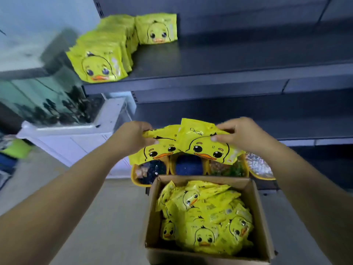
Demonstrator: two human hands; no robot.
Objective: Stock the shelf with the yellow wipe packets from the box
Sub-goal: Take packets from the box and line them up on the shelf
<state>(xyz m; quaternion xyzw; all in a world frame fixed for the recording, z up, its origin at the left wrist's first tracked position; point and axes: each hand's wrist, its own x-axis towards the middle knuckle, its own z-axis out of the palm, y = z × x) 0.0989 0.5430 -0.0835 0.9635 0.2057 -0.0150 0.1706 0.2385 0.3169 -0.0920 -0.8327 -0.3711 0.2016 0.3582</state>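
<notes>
Two bare forearms reach forward from the bottom corners of the view, over an open brown cardboard box that sits on the pale floor just below; the box is heaped with glossy yellow wipe packets, each printed with a cartoon duck face, lying loose at mixed angles. Above the box, the left hand pinches the top edge of one yellow duck-face packet, thumb in front and fingers curled behind; the right hand grips the top of a second yellow duck-face packet, thumb pressed on its front; the second packet overlaps the right side of the first, and both hang face-forward, held in the air in front of the shelving. Behind them stands a dark grey metal shelf unit; on its upper shelf, at the left end, a row of upright yellow packets runs from the front edge back toward the rear panel, duck faces forward, and one more standing packet sits just beside the back of that row. Low down, behind the held packets, yellow-rimmed bags with blurred dark contents stand side by side. To the left is a white cabinet, blurred.
</notes>
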